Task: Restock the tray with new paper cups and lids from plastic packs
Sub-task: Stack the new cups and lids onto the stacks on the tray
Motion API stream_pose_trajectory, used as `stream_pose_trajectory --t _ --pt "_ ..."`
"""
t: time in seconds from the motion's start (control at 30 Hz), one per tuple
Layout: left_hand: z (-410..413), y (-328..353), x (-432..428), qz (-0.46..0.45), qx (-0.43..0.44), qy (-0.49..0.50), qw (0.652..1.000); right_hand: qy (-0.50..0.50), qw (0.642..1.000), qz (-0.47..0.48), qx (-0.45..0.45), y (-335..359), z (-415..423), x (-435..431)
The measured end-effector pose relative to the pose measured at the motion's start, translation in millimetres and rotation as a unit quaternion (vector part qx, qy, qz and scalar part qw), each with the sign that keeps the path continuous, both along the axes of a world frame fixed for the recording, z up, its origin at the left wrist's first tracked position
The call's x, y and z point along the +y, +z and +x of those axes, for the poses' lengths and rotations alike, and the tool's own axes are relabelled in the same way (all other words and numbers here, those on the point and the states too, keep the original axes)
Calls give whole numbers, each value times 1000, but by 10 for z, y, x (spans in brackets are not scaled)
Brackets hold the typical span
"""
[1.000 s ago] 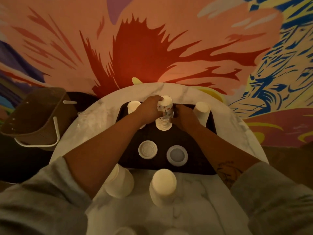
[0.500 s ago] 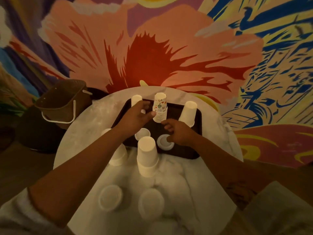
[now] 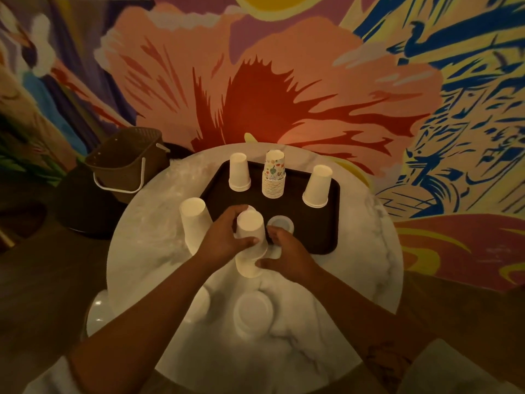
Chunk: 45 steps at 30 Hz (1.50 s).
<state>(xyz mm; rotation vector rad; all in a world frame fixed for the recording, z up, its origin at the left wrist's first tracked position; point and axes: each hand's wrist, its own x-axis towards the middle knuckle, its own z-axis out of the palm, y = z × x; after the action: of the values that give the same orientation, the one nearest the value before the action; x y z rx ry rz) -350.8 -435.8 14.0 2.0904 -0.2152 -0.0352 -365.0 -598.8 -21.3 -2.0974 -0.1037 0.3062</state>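
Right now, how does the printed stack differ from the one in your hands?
The printed stack bears colourful motifs; the held stack is plain white. The printed stack stands free on the tray; the held stack is gripped by the left hand and right hand at the tray's near edge. Both are upside down.

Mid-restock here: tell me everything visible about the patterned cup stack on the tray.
The patterned cup stack is nested paper cups, upside down, white with colourful leaf-like prints; many rims bunch at its base. It stands upright at the back middle of the dark tray, between the left white stack and the right white stack, apart from both. Neither hand touches it: the left hand and right hand grip the front white stack.
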Motion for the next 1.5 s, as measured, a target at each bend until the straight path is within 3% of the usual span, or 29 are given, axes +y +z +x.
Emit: stream_pose_trajectory --t 0.27,0.47,1.03,1.5 --pt "89 -110 21 34 64 -14 997 -87 996 14 -23 -65 63 335" --pt "159 -105 109 47 58 -44 996 -112 993 -2 -32 -58 54 396" --pt "593 580 178 49 -23 -114 992 -155 984 5 -83 713 268 397" --pt "1626 1076 418 5 -123 -110 986 -138 980 14 -139 1195 1394 570"
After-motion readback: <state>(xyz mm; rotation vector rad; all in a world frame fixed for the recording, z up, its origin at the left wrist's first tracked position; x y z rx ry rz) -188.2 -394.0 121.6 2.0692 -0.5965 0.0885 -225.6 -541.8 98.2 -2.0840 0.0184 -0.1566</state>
